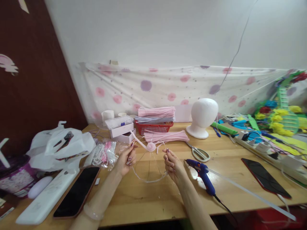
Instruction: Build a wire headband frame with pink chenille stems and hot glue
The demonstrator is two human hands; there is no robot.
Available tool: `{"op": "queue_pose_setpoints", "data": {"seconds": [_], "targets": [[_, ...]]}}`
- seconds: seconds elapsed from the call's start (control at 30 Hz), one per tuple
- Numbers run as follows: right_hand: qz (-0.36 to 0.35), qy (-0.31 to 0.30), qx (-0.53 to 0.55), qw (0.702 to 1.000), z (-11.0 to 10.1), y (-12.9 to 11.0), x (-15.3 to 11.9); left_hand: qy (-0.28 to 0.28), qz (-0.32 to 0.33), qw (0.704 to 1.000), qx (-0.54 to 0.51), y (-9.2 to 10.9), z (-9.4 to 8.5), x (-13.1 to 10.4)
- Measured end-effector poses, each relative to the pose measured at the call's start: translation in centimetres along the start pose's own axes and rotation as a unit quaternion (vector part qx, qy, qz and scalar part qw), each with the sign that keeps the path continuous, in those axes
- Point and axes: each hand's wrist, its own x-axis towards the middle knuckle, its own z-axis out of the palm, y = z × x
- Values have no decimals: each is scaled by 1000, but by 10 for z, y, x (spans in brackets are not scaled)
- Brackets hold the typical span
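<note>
A round wire frame [150, 181] with thin spokes and a pale wrapped rim is held up above the wooden table. At its top centre sits a small pink coil [151, 147], from which a pale pink strip [138, 140] runs up to the left. My left hand [127, 158] pinches the frame at its left side, fingers closed. On the right side, my right hand [172, 162] has its fingers closed round the frame's edge. Behind the frame lie pink fuzzy stems [168, 136] on the table.
A blue glue gun [202, 175] and scissors [200, 154] lie to the right, before a white foam head [203, 116]. A red basket [154, 127] stands at the back. Phones [77, 191] lie on both sides; a power strip [263, 153] is at right.
</note>
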Motion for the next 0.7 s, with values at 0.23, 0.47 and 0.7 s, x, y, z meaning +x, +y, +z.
{"op": "queue_pose_setpoints", "data": {"seconds": [0.23, 0.47, 0.7], "targets": [[1, -6, 41, 999, 1, 0, -5, 2, 3, 998, 64, 1, -6, -1], [0, -10, 32, 999, -5, -12, -9, 51, -6, 978, 203, -6, -13, 2], [-26, 42, -119, 992, -19, 4, -11, 109, -60, 926, 357, -10, -26, 7]]}}
